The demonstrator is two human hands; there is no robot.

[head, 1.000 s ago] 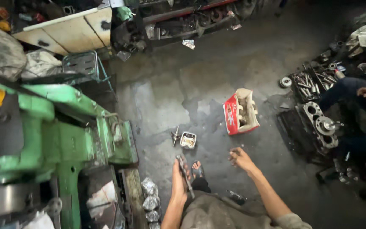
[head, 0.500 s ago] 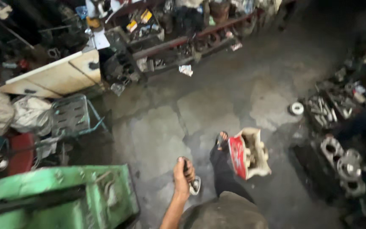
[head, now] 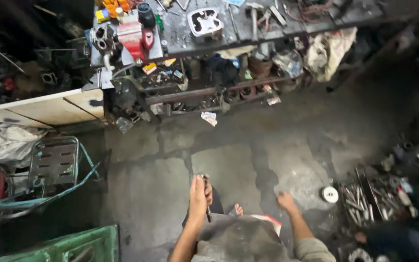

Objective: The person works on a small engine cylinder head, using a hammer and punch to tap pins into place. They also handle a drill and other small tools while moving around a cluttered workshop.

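Left hand: our left hand (head: 199, 195) is closed around a dark metal tool (head: 206, 196), a long bar that sticks out above and below the fist
Right hand: our right hand (head: 285, 201) hangs loose and holds nothing; the fingers look half curled
Tool position: the bar is upright in the fist, over the concrete floor (head: 156, 194), just in front of our body
Floor: stained and dark in patches, maybe oily; our bare foot (head: 238, 209) shows just beside the lower end of the tool
Right side: a heap of metal tools (head: 364, 196) and a small round white part (head: 330, 194) lie on the floor near the right hand
Ahead: a crowded worktop (head: 287, 24) with parts, well apart from us
Left: a folding metal chair (head: 54, 162) and a green machine (head: 69, 245)
Risk: we judge that the bar could slip from the fist and fall on the bare foot, because the grip is only by one hand
Risk: we think a slip on the stained floor is possible
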